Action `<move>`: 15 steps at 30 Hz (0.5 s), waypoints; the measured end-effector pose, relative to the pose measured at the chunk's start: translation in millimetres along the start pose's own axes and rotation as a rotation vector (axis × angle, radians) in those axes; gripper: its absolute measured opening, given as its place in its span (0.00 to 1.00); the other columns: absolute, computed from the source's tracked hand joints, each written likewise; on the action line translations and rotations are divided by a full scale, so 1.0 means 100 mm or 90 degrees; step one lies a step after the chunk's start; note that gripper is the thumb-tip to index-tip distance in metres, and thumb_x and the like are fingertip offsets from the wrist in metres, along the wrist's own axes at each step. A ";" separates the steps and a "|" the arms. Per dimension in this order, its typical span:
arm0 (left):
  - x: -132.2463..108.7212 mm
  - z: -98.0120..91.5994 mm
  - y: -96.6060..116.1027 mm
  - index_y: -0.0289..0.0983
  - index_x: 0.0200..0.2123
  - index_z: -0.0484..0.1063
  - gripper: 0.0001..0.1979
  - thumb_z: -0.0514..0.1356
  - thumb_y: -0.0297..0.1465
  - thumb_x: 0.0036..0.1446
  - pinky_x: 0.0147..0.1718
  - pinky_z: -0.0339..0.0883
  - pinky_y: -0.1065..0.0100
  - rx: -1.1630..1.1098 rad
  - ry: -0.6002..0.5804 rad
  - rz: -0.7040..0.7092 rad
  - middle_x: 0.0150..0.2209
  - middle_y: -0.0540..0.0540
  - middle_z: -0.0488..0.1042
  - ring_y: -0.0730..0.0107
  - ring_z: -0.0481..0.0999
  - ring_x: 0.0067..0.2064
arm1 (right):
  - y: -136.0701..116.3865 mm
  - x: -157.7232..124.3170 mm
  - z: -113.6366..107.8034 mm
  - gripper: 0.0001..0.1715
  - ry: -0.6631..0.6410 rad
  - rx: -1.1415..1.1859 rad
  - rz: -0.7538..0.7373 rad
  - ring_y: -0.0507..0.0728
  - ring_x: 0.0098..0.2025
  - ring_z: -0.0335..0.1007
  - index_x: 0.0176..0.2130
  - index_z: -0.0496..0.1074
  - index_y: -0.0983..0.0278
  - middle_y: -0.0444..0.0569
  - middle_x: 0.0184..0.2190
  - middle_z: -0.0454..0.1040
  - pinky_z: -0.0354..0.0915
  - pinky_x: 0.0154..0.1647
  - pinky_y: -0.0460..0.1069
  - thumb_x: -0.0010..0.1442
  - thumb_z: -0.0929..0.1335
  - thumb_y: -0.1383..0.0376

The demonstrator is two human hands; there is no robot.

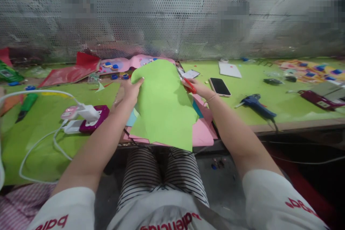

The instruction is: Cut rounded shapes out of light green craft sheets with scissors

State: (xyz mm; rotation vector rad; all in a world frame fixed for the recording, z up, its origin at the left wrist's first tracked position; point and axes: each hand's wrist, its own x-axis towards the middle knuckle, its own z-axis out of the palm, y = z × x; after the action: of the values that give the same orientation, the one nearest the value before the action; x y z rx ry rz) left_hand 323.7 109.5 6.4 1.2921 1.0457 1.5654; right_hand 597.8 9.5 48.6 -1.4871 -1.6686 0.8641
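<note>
A large lime-green sheet (164, 104) with an uneven cut outline spans the space between my hands, over pink sheets (203, 134). My left hand (132, 90) grips its left edge, thumb on top and fingers partly hidden behind. In my right hand (198, 88) are red-handled scissors (190, 85), fingers closed around the handles. Their blades lie along the sheet's upper right edge; I cannot tell whether they are apart. Bits of blue sheet (197, 109) show from under the green one.
Right of my hands lie a phone (220, 87), a blue glue gun (257, 106) and a white card (229, 69). To the left are a purple power strip (93, 119) with plugs and cables, a green utility knife (27, 106) and red sheets (72, 72). Perforated mesh (172, 18) stands behind.
</note>
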 end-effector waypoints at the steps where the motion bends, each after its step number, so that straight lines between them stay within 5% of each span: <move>1: 0.00 0.00 0.00 0.35 0.44 0.73 0.21 0.69 0.33 0.45 0.54 0.68 0.56 -0.002 -0.002 -0.001 0.48 0.38 0.77 0.59 0.77 0.49 | -0.01 0.00 0.00 0.35 0.000 -0.001 0.003 0.49 0.24 0.58 0.25 0.60 0.63 0.42 0.20 0.61 0.60 0.28 0.44 0.52 0.66 0.35; 15: -0.06 0.00 0.09 0.36 0.43 0.73 0.20 0.70 0.32 0.45 0.55 0.68 0.55 0.016 -0.005 -0.028 0.47 0.38 0.77 0.56 0.76 0.50 | -0.15 -0.04 0.03 0.30 0.026 -0.054 0.057 0.49 0.24 0.60 0.23 0.60 0.63 0.44 0.20 0.63 0.63 0.27 0.45 0.59 0.67 0.43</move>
State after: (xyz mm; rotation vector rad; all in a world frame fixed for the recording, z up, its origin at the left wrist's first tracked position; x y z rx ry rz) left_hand 323.6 101.4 13.5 1.2822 1.0854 1.5182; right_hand 587.8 3.4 59.0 -1.6375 -1.6380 0.8137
